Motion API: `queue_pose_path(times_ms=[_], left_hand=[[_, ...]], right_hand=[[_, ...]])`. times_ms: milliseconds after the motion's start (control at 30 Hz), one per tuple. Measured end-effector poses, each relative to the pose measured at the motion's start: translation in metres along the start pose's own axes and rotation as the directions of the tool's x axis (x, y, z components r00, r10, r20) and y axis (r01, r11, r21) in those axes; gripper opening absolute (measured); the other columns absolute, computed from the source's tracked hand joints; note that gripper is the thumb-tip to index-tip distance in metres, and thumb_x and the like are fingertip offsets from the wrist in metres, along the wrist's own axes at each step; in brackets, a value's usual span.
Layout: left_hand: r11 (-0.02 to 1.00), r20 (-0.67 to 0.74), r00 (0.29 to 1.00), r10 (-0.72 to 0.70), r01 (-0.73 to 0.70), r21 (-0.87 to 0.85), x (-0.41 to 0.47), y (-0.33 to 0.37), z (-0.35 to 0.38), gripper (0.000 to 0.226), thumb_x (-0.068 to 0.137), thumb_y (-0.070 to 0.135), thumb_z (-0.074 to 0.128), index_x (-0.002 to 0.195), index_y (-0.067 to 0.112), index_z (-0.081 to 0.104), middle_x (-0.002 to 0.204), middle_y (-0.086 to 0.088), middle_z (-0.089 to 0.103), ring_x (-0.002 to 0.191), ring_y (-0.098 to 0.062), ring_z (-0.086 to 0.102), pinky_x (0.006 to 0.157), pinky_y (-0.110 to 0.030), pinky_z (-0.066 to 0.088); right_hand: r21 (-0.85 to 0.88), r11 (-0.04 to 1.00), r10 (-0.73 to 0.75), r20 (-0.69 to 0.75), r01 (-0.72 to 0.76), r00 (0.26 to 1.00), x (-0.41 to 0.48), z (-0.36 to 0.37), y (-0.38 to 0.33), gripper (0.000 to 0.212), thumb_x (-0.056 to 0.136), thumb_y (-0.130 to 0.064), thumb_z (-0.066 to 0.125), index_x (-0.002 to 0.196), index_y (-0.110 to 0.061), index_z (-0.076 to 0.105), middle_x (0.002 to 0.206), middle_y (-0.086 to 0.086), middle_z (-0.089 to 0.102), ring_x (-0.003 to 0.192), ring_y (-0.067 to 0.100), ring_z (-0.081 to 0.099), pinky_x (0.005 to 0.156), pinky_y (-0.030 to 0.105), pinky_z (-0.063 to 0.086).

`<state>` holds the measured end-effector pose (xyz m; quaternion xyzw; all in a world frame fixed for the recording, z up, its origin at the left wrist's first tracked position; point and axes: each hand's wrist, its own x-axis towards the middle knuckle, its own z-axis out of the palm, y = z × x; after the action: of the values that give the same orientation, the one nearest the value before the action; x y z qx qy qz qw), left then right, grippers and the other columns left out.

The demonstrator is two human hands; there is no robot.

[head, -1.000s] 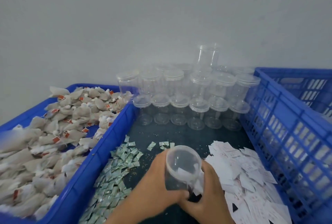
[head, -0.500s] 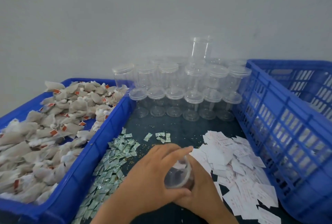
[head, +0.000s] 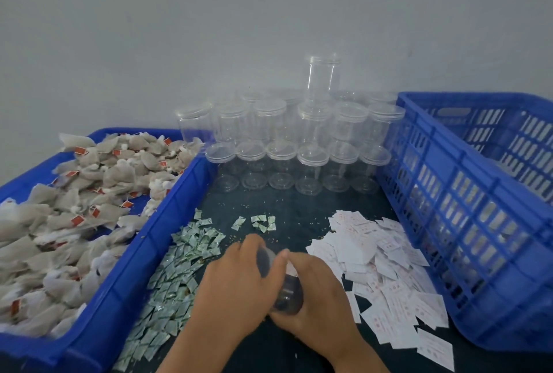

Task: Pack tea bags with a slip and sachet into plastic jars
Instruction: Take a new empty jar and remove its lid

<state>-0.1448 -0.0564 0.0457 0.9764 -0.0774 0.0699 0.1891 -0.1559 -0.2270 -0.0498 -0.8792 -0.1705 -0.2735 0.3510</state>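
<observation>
Jar (head: 288, 295) is being held tilted, low at the worktop (head: 299, 211), between the sachets (head: 179, 271) on its left and the slips (head: 374, 256) on its right. The left hand (head: 236, 283) is curling its grip round the upper part. The right hand (head: 320, 292) is gripping the lower part. Tea bags (head: 89, 193) are filling the left crate (head: 125, 277). Empty jars (head: 299, 145) are standing stacked at the rear.

We see soft, even, cool light and faint shadows. Motion blur smears the left hand (head: 238, 283), the right hand (head: 321, 295) and the clear round plastic jar (head: 288, 293) between them; the stacked clear lidded jars (head: 299, 145) beyond look hazy.
</observation>
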Motion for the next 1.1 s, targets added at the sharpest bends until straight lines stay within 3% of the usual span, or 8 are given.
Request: queue_pose_path(times_ms=[100, 200, 300, 433, 533, 733, 933, 1100], left_hand=[[0.917, 0.326, 0.927, -0.185, 0.282, -0.282, 0.017, -0.018, -0.003, 0.039, 0.100, 0.056, 0.051, 0.126, 0.029, 0.057, 0.119, -0.003, 0.071, 0.097, -0.027, 0.072, 0.077, -0.042, 0.060], [0.421, 0.527, 0.810, -0.258, 0.585, -0.693, 0.028, -0.043, -0.007, 0.027, 0.107, 0.036, 0.049, 0.111, 0.022, 0.073, 0.098, -0.010, 0.080, 0.082, -0.032, 0.079, 0.069, -0.045, 0.066], [0.610, 0.272, 0.905, -0.328, 0.423, -0.670, 0.031, -0.062, 0.016, 0.014, 0.106, 0.022, 0.057, 0.108, 0.025, 0.070, 0.087, -0.001, 0.079, 0.068, -0.013, 0.077, 0.056, -0.027, 0.061], [0.824, 0.026, 0.966, -0.258, 0.234, -0.516, 0.035, -0.069, 0.044, 0.016, 0.099, 0.024, 0.069, 0.108, 0.035, 0.064, 0.098, 0.009, 0.070, 0.071, -0.009, 0.075, 0.060, -0.023, 0.058], [0.996, -0.139, 0.987, -0.084, 0.084, -0.008, 0.040, -0.075, 0.062, 0.023, 0.097, 0.037, 0.068, 0.119, 0.033, 0.066, 0.113, 0.008, 0.067, 0.103, -0.013, 0.061, 0.083, -0.030, 0.052], [0.989, -0.161, 0.987, 0.023, 0.001, 0.146, 0.049, -0.066, 0.046, 0.041, 0.092, 0.050, 0.069, 0.128, 0.031, 0.065, 0.123, 0.006, 0.058, 0.116, -0.019, 0.053, 0.100, -0.035, 0.042], [0.998, -0.309, 0.951, -0.010, -0.008, -0.055, 0.050, -0.088, -0.057, 0.028, 0.098, 0.055, 0.057, 0.116, 0.036, 0.067, 0.112, 0.013, 0.064, 0.094, -0.011, 0.063, 0.078, -0.036, 0.053], [0.947, 0.038, 0.967, -0.253, 0.239, 0.212, 0.085, -0.168, -0.124, 0.042, 0.099, 0.017, 0.051, 0.136, 0.034, 0.060, 0.135, 0.004, 0.065, 0.114, -0.021, 0.062, 0.089, -0.037, 0.051]], right_hand=[[-0.087, 0.994, -0.071, -0.137, 0.059, 0.988, 0.000, 0.005, 0.008, 0.085, 0.073, -0.040, 0.091, 0.144, -0.017, 0.050, 0.129, 0.004, 0.065, 0.113, 0.021, 0.066, 0.097, 0.035, 0.057], [0.081, 0.967, 0.254, -0.250, -0.241, 0.934, 0.000, -0.006, 0.008, 0.095, 0.068, -0.051, 0.094, 0.145, -0.018, 0.050, 0.127, -0.009, 0.062, 0.099, 0.008, 0.063, 0.085, 0.025, 0.055], [0.290, 0.835, 0.523, -0.150, -0.468, 0.839, -0.002, -0.013, 0.008, 0.109, 0.055, -0.072, 0.090, 0.148, -0.039, 0.043, 0.133, -0.020, 0.060, 0.101, 0.002, 0.065, 0.088, 0.034, 0.057], [0.268, 0.812, 0.549, -0.050, -0.518, 0.834, -0.003, -0.014, 0.004, 0.117, 0.054, -0.077, 0.089, 0.153, -0.039, 0.039, 0.136, -0.017, 0.060, 0.100, 0.006, 0.066, 0.089, 0.045, 0.059], [0.271, 0.818, 0.537, -0.045, -0.507, 0.842, -0.003, -0.016, 0.002, 0.112, 0.054, -0.073, 0.087, 0.151, -0.039, 0.042, 0.134, -0.018, 0.061, 0.099, 0.006, 0.066, 0.087, 0.044, 0.059], [0.303, 0.807, 0.543, -0.042, -0.507, 0.839, -0.001, -0.016, -0.001, 0.105, 0.056, -0.064, 0.092, 0.146, -0.044, 0.042, 0.127, -0.023, 0.061, 0.097, 0.004, 0.066, 0.085, 0.046, 0.060], [0.307, 0.833, 0.487, -0.015, -0.460, 0.873, -0.002, -0.016, -0.004, 0.099, 0.054, -0.067, 0.088, 0.141, -0.055, 0.041, 0.124, -0.025, 0.063, 0.087, 0.015, 0.071, 0.073, 0.039, 0.057], [0.274, 0.853, 0.454, 0.033, -0.445, 0.891, -0.003, -0.013, -0.004, 0.103, 0.055, -0.064, 0.089, 0.145, -0.048, 0.042, 0.125, -0.011, 0.062, 0.084, 0.014, 0.070, 0.067, 0.027, 0.052]])
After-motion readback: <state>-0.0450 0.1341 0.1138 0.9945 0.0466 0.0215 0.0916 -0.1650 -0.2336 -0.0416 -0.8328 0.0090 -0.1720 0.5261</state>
